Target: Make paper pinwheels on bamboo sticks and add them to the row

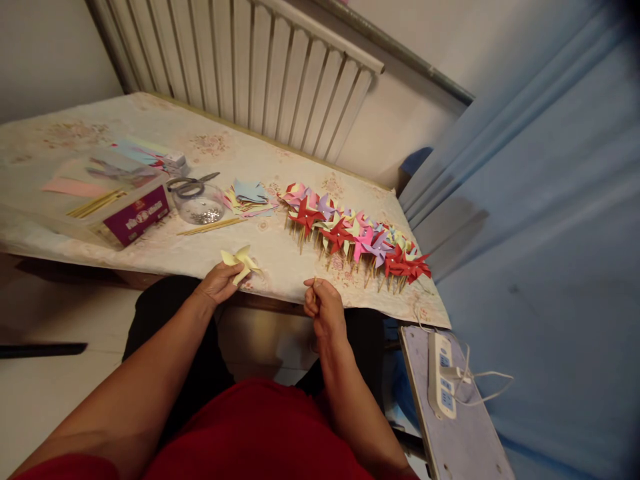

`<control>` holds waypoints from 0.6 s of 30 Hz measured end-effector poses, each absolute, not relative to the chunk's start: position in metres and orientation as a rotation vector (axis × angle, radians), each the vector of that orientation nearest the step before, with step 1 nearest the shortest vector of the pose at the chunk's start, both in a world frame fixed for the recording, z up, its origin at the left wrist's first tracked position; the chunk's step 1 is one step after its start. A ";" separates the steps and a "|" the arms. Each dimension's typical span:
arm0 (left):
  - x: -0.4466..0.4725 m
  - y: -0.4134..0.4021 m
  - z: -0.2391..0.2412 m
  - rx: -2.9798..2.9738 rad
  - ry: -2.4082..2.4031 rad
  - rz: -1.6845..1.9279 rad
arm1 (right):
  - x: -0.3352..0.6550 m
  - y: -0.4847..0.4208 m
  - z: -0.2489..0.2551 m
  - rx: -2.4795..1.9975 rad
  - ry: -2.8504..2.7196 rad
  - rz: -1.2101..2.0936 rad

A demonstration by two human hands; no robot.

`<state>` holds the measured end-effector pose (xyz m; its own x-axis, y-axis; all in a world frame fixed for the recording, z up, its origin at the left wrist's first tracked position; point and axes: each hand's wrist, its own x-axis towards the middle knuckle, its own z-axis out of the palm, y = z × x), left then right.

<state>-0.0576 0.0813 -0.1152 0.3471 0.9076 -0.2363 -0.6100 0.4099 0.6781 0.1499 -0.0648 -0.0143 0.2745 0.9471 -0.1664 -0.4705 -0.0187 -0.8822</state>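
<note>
My left hand (219,283) pinches a pale yellow paper pinwheel (241,261) at the near edge of the table (280,253). My right hand (324,307) is closed around a thin wooden stick (315,283), whose tip pokes up above the fingers. The two hands are a short way apart, just in front of the table edge. A row of finished pinwheels (357,233) in red, pink, purple and yellow lies on the table beyond my right hand.
On the table lie loose wooden sticks (210,227), cut paper squares (250,197), a clear bowl of small pins (203,207), scissors (193,185) and a purple box (140,215). A radiator (240,67) stands behind. A power strip (443,373) rests on a stool at right.
</note>
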 end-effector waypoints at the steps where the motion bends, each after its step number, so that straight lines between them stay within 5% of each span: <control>1: -0.058 0.081 -0.115 0.532 0.651 1.046 | 0.150 -0.065 -0.015 -1.048 -0.584 1.235; 18: -0.057 0.080 -0.111 0.515 0.677 1.039 | 0.149 -0.065 -0.011 -1.088 -0.572 1.214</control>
<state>-0.0566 0.0797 -0.1106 0.3397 0.9035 -0.2613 -0.6039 0.4226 0.6758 0.1491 -0.0652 -0.0114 0.3022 0.9351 -0.1849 -0.4531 -0.0297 -0.8910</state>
